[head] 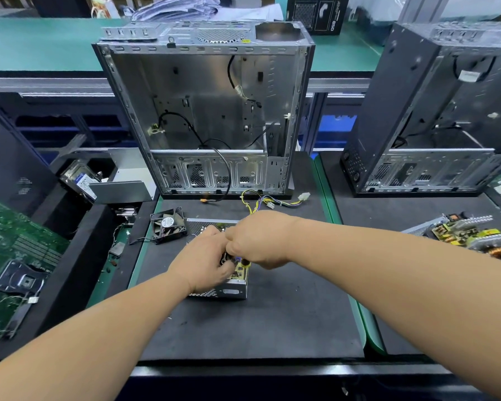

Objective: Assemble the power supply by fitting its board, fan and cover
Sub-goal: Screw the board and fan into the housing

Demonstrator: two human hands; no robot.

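Observation:
A silver power supply case (229, 291) sits on the black mat in the middle of the bench. Its yellow board (239, 272) lies inside, mostly hidden under my hands. My left hand (206, 263) curls over the board from the left and grips it. My right hand (258, 241) comes from the right with fingers curled down, pinching parts of the board next to the left fingers. The black fan (168, 225) lies loose just left of the case, its wire trailing away. A bundle of yellow and purple cables (269, 201) runs from behind my hands to white plugs.
An open silver computer case (206, 111) stands behind the mat. A second dark case (434, 111) stands at the right, with another power supply board (469, 234) in front of it. A green motherboard (15, 256) and a hard drive (81, 178) lie at the left.

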